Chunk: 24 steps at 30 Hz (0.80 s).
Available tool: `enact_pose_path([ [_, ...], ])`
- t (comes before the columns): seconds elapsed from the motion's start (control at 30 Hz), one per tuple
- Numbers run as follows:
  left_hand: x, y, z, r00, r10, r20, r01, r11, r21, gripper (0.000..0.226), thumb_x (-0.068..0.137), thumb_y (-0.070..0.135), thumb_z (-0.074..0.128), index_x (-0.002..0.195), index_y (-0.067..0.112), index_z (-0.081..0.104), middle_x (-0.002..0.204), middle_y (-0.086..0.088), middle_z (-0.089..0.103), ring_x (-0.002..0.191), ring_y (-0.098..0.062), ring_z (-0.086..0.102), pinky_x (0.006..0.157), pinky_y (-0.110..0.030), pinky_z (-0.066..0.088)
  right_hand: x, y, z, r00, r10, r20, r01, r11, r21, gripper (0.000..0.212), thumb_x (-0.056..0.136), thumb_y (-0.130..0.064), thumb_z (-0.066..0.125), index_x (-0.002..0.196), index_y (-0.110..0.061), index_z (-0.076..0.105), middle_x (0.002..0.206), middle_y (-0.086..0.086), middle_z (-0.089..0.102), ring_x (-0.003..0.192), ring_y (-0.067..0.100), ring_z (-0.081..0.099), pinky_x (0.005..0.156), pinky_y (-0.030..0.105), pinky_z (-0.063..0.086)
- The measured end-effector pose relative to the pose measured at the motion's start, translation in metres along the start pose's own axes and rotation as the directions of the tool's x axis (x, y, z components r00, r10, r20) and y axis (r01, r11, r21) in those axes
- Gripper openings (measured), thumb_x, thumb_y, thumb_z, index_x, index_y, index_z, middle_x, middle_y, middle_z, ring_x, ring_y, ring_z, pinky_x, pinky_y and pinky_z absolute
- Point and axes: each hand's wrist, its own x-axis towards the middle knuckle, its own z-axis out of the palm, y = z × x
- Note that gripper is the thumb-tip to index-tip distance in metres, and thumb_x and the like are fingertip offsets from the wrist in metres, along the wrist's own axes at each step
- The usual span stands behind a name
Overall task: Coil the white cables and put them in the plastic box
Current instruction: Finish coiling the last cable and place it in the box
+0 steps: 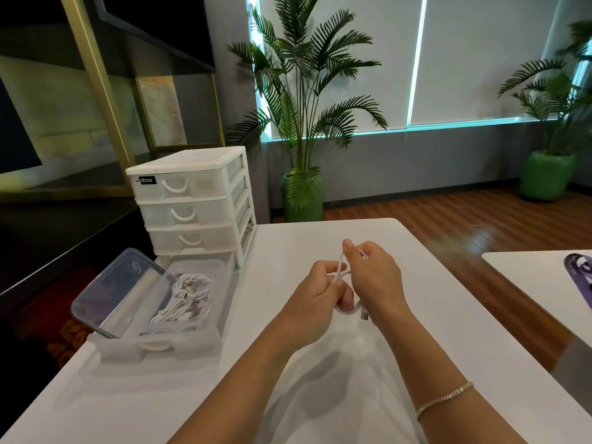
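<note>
Head view: my left hand [315,291] and right hand [373,277] both pinch one white cable [347,310] above the table [448,315]; its loop count seems unclear. Coiled cables [189,293] fill the plastic box [211,318].

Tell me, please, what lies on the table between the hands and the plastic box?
Nothing: the head view shows bare white table between the hands and plastic box.

Hands: left hand [315,294] and right hand [373,277] both grip a thin white cable [347,310] above the white bench [288,347]; its metal plug hangs below the right wrist.
Box: clear plastic box [179,315] on bench, left side, holding coiled white cables [189,296]; transparent lid [118,293] propped against it.
Drawers: white plastic three-drawer unit [192,203] just behind the box.
Wrist: gold bracelet [443,400] on right forearm.
</note>
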Motion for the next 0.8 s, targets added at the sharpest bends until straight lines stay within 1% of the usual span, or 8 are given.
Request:
enact_pose_path([
  [0.1,-0.001,0.002,0.004,0.999,0.032,-0.041,-0.027,0.993,0.117,0.04,0.1,0.021,0.035,0.139,0.021,0.026,0.09,0.008,0.057,0.082,-0.008,0.056,0.085,-0.013,0.043,0.002,0.001,-0.002,0.999,0.02,-0.025,-0.02,1.0,-0.005,0.031,0.096,-0.04,0.041,0.09,-0.013,0.054,0.083,-0.001,0.055,0.075,0.013,0.052,0.067,0.025,0.039],
  [0.27,-0.001,-0.001,0.008,0.968,0.209,-0.137,-0.14,0.909,0.392,0.054,0.096,0.014,0.045,0.144,0.025,0.023,0.128,-0.001,0.057,0.104,-0.012,0.059,0.097,-0.016,0.039,0.005,0.0,-0.002,0.995,0.104,0.008,-0.104,0.995,0.004,0.031,0.097,-0.036,0.041,0.086,-0.01,0.054,0.085,0.002,0.054,0.08,0.017,0.052,0.073,0.03,0.038],
  [0.37,-0.002,-0.005,0.007,0.933,0.343,-0.11,-0.248,0.833,0.494,0.051,0.094,0.007,0.047,0.142,0.02,0.035,0.127,-0.005,0.058,0.11,-0.015,0.058,0.093,-0.009,0.036,0.006,0.0,-0.006,0.984,0.169,0.057,-0.17,0.985,0.024,0.033,0.097,-0.033,0.041,0.08,-0.007,0.054,0.085,0.006,0.054,0.076,0.018,0.051,0.075,0.031,0.039],
  [0.47,0.0,-0.007,0.004,0.907,0.413,-0.084,-0.301,0.773,0.558,0.043,0.094,0.002,0.046,0.135,0.013,0.045,0.117,-0.01,0.061,0.096,-0.012,0.055,0.085,-0.007,0.036,0.006,-0.001,-0.008,0.968,0.221,0.116,-0.228,0.972,0.051,0.03,0.097,-0.03,0.043,0.084,-0.005,0.054,0.079,0.007,0.052,0.072,0.018,0.05,0.072,0.03,0.041],
  [0.57,0.001,-0.005,0.003,0.922,0.377,-0.09,-0.282,0.811,0.513,0.03,0.098,0.01,0.039,0.124,0.011,0.052,0.105,-0.007,0.062,0.084,-0.008,0.048,0.071,-0.002,0.036,0.004,-0.002,-0.008,0.94,0.291,0.179,-0.312,0.944,0.105,0.031,0.095,-0.033,0.046,0.088,-0.005,0.056,0.071,0.004,0.049,0.062,0.014,0.044,0.064,0.029,0.039],
  [0.67,0.003,-0.004,0.002,0.955,0.257,-0.147,-0.172,0.886,0.43,0.026,0.099,0.022,0.034,0.112,0.011,0.054,0.093,0.001,0.056,0.079,-0.01,0.049,0.062,-0.002,0.036,0.002,-0.003,-0.007,0.933,0.298,0.203,-0.319,0.945,0.078,0.04,0.095,-0.041,0.043,0.082,-0.006,0.058,0.07,0.004,0.049,0.063,0.015,0.046,0.06,0.026,0.038],
  [0.73,0.003,-0.003,0.001,0.967,0.182,-0.179,-0.102,0.919,0.38,0.023,0.1,0.024,0.033,0.103,0.015,0.053,0.091,0.002,0.056,0.077,-0.01,0.05,0.062,-0.005,0.037,0.001,-0.006,-0.006,0.946,0.25,0.205,-0.25,0.968,-0.023,0.048,0.095,-0.048,0.037,0.068,-0.011,0.054,0.066,0.004,0.049,0.058,0.013,0.044,0.057,0.023,0.037],
  [0.8,0.002,-0.002,-0.003,0.966,0.12,-0.228,-0.037,0.94,0.338,0.02,0.1,0.027,0.033,0.096,0.019,0.051,0.089,0.003,0.057,0.072,-0.01,0.05,0.061,-0.006,0.038,0.0,-0.007,-0.004,0.973,0.129,0.192,-0.103,0.985,-0.141,0.05,0.093,-0.052,0.033,0.07,-0.013,0.053,0.069,0.003,0.054,0.06,0.012,0.048,0.061,0.021,0.039],
])
